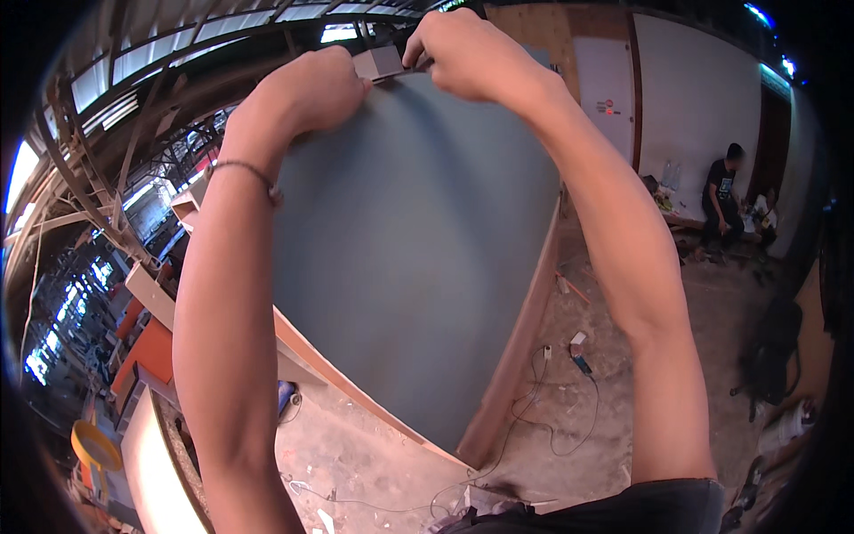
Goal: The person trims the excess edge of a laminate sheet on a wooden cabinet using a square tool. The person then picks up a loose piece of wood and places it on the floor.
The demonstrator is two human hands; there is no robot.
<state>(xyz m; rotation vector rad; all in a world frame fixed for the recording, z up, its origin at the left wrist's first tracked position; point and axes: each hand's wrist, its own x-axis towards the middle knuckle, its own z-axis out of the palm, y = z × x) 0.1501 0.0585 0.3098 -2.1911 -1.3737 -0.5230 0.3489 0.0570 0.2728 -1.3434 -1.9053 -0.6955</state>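
Observation:
Both my arms reach forward over a large grey-green panel (400, 249) with pale wood-coloured side edges. My left hand (307, 93) is closed near the panel's far edge, its thumb and finger beside a pale box-shaped block (380, 62). On the other side of that block, my right hand (471, 58) is closed too, its fingers bent down at the same edge. A thin dark strip or gap shows between the two hands. What the fingers hold is hidden or too small to name. A dark bracelet (245, 169) circles my left wrist.
On the floor right of the panel lies a corded power tool (580, 356), its cable looping around. A blue tool (286, 397) lies left of it. Orange boards (147, 356) and a yellow round object (96, 445) stand at left. Two people (725, 196) sit far right, near a dark backpack (772, 347).

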